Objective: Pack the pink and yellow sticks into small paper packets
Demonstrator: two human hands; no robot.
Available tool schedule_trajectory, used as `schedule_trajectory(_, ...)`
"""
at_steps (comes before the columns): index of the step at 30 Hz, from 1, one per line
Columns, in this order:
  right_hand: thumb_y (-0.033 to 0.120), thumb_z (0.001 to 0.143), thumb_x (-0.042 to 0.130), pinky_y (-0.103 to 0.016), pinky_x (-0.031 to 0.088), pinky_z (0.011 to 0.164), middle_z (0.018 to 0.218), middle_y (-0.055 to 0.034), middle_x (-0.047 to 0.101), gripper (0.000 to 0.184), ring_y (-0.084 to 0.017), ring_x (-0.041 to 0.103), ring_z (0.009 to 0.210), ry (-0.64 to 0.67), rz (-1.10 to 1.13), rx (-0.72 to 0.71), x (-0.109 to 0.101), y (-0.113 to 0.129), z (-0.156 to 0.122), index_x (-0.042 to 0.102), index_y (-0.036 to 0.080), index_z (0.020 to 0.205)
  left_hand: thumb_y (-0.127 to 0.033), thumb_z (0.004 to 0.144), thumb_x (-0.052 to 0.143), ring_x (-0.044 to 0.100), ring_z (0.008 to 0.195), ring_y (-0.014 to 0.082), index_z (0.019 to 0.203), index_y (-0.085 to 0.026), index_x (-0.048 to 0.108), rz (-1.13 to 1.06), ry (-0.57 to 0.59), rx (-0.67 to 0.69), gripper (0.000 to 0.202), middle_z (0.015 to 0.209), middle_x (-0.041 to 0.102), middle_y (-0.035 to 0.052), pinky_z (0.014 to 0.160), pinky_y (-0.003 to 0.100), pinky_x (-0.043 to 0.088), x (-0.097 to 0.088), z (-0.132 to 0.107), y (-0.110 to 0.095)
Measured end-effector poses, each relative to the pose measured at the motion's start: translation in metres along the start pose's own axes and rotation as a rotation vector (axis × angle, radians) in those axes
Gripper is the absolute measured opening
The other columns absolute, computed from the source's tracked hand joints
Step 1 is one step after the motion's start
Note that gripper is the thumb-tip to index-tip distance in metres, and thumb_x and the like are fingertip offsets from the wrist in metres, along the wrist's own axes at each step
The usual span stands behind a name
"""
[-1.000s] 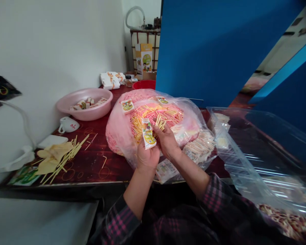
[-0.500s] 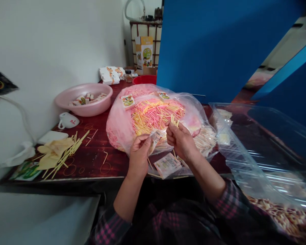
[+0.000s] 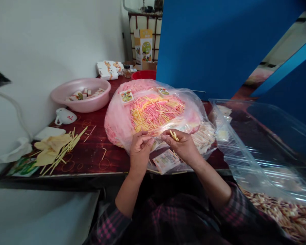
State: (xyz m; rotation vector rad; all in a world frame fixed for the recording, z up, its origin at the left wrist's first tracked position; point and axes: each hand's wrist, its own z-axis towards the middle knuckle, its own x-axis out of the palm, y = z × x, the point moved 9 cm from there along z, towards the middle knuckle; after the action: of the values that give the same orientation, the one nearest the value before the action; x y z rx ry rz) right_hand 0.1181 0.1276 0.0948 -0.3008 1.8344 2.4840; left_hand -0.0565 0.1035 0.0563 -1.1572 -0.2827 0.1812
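Observation:
My left hand point(image 3: 140, 146) is closed in a pinch on a small clear packet at the near edge of a big clear plastic bag point(image 3: 122, 119). My right hand point(image 3: 182, 144) is closed on a few yellow sticks point(image 3: 174, 136) and meets the left hand at the packet. The bag holds a heap of pink and yellow sticks point(image 3: 155, 112) with printed packets point(image 3: 126, 96) lying on top. More filled packets point(image 3: 166, 160) lie under my hands at the table's front edge.
A pink basin point(image 3: 66, 92) with small packets stands at the back left, a white cup point(image 3: 63, 117) beside it. Loose sticks and yellow paper point(image 3: 56, 148) lie at the left. A second clear bag point(image 3: 257, 149) spreads at the right. A blue panel point(image 3: 206, 44) stands behind.
The printed packet that stood upright in my left hand has come down low between both hands. My right hand has drawn back from the heap with a few sticks.

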Motion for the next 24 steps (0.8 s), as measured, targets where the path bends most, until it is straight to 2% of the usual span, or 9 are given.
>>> schedule_trajectory(5,0.043,0.084,0.073,-0.027,0.039,0.058,0.072,0.0007,0.063,0.022,-0.014,0.054,0.062,-0.081,-0.083,-0.058,-0.012,0.009,-0.008,0.073,0.024,0.094,-0.029,0.083,0.075,0.060,0.114,0.0210,0.085,-0.023,0.076,0.038,-0.020,0.026,0.006,0.114,0.063,0.0052,0.102,0.039,0.050,-0.003,0.001,-0.002)
schedule_trajectory(9,0.041,0.084,0.074,-0.027,0.038,0.056,0.068,0.0025,0.060,0.019,-0.012,0.049,0.058,-0.039,-0.115,-0.058,-0.009,0.007,-0.010,0.071,0.024,0.092,-0.027,0.083,0.075,0.059,0.119,0.0219,0.086,-0.024,0.076,0.044,0.007,0.027,0.005,0.117,0.062,0.0055,0.106,0.040,0.048,0.000,-0.001,-0.003)
schedule_trajectory(13,0.043,0.083,0.074,-0.026,0.037,0.055,0.070,0.0024,0.063,0.022,-0.011,0.048,0.056,-0.084,-0.121,-0.040,-0.013,0.003,-0.010,0.069,0.023,0.092,-0.029,0.082,0.077,0.059,0.121,0.0228,0.084,-0.023,0.076,0.038,0.001,0.029,0.007,0.117,0.063,0.0057,0.108,0.041,0.047,0.000,-0.002,-0.003)
schedule_trajectory(16,0.043,0.084,0.073,-0.027,0.042,0.060,0.073,0.0011,0.067,0.020,-0.012,0.053,0.059,-0.067,-0.174,-0.059,-0.009,0.003,-0.012,0.070,0.024,0.090,-0.030,0.082,0.077,0.059,0.122,0.0227,0.085,-0.023,0.076,0.052,-0.010,0.033,0.008,0.117,0.063,0.0057,0.110,0.042,0.045,-0.002,-0.002,-0.002)
schedule_trajectory(20,0.040,0.086,0.069,-0.029,0.048,0.069,0.084,-0.0035,0.073,0.017,-0.017,0.065,0.072,-0.111,-0.225,-0.113,-0.006,0.003,-0.017,0.071,0.023,0.088,-0.027,0.083,0.076,0.059,0.120,0.0219,0.088,-0.023,0.077,0.062,-0.023,0.045,0.007,0.118,0.063,0.0054,0.110,0.042,0.045,-0.004,-0.001,0.000)
schedule_trajectory(24,0.040,0.084,0.070,-0.030,0.051,0.073,0.086,-0.0039,0.075,0.018,-0.018,0.067,0.075,-0.085,-0.157,-0.089,-0.001,-0.005,-0.018,0.073,0.023,0.091,-0.027,0.083,0.076,0.060,0.119,0.0217,0.089,-0.024,0.077,0.098,-0.006,0.079,0.006,0.116,0.064,0.0051,0.109,0.041,0.046,-0.003,-0.003,-0.002)
